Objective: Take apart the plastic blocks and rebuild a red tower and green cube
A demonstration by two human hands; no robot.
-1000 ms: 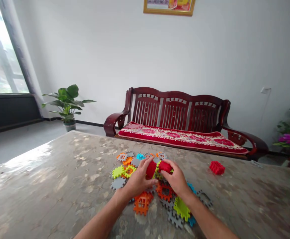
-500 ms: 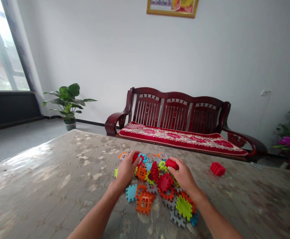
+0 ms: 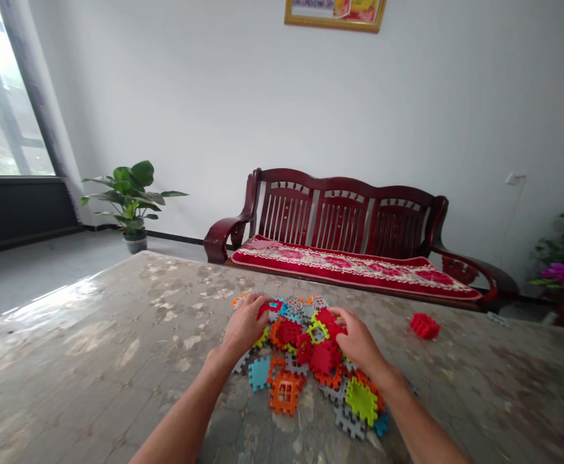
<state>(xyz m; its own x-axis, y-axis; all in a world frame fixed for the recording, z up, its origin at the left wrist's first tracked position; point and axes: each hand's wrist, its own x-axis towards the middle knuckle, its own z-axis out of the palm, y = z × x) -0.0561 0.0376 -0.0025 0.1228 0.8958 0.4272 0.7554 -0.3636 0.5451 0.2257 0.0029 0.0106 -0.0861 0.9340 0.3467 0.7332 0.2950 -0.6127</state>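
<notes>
A heap of toothed plastic building tiles in several colours lies between my hands. My left hand (image 3: 247, 324) is at its left side, fingers closed on a red building tile (image 3: 263, 310) that they partly cover. On the right side, my right hand (image 3: 358, 335) has its thumb and fingers around another red building tile (image 3: 327, 318), low against the heap. Red tiles (image 3: 290, 332) also lie in the middle, among orange window-shaped tiles (image 3: 285, 392), a light blue tile (image 3: 259, 372) and a lime-green tile (image 3: 361, 399).
A red block of joined tiles (image 3: 425, 326) sits apart at the right on the patterned tabletop (image 3: 117, 361). Beyond the table's far edge stands a wooden bench (image 3: 340, 219) with a red cover. A potted plant (image 3: 134, 193) is at the left.
My right hand has moved slightly right and down with its red tile. In the middle of the heap, a red tile that stood upright has tipped lower, and another red one now lies beside it.
</notes>
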